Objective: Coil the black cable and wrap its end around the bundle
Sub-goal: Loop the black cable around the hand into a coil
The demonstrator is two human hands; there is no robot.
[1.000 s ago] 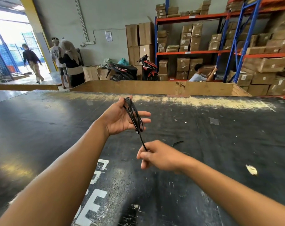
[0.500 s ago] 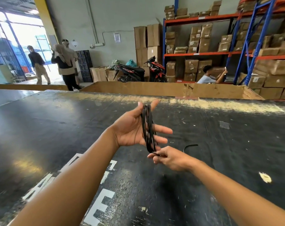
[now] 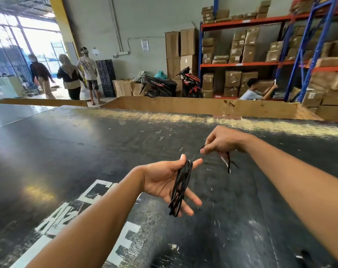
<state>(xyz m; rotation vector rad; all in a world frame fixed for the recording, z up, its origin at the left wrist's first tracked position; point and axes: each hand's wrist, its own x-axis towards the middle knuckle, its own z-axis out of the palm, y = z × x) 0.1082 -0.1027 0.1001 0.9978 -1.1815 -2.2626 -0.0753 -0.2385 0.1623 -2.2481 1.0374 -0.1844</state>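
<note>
The black cable [image 3: 180, 187] lies as a long flat coil across the spread fingers of my left hand [image 3: 164, 182], palm up, over the black table. A taut strand runs from the coil's top up to my right hand [image 3: 221, 141], which pinches it between thumb and forefinger, up and to the right of the coil. The cable's short free end [image 3: 229, 163] dangles below my right hand.
The black table top [image 3: 87, 151] has white painted letters near me and a scuffed far edge. Cardboard walls [image 3: 164, 105] stand behind it. Beyond are shelves of boxes [image 3: 241, 55], two scooters, a seated person and three people near the doorway.
My right hand has gone from below the coil up to above and right of it, drawing the strand taut. My left hand has dropped lower and nearer, still carrying the coil.
</note>
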